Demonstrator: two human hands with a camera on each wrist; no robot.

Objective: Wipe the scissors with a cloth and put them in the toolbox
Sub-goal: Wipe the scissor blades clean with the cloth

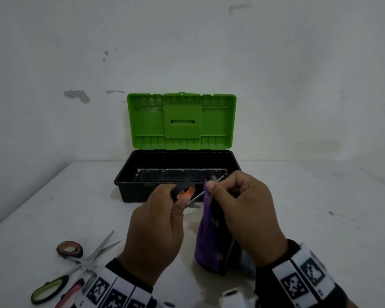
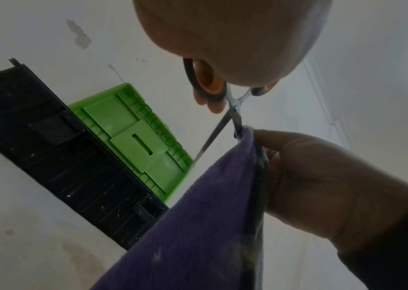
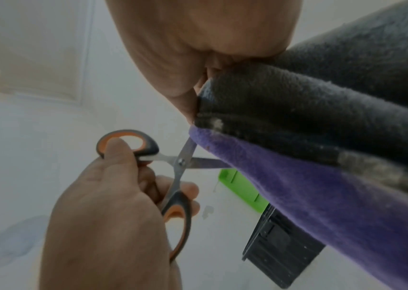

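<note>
I am holding the orange-handled scissors point(image 1: 188, 193) up off the counter point(image 1: 309, 207), just in front of the open toolbox point(image 1: 178, 172), so both blades are hanging free for wiping. My left hand point(image 1: 153, 227) is curling around the handles, thumb through one loop point(image 3: 123, 141) and the other fingers wrapping the lower loop, keeping the blades spread apart; that way, I judge, each blade can be cleaned on its own. My right hand point(image 1: 245, 214) is pinching the purple cloth point(image 1: 206, 236) around one blade near the pivot, thumb on one side and fingers on the other, while the rest of the cloth is hanging down toward the counter. Both wrists are raised, knuckles up, the hands close together. The toolbox's green lid point(image 1: 181, 120) is standing upright, leaving the black tray ready. Two more pairs of scissors point(image 1: 80, 261) are lying on the counter beside my left wrist.
</note>
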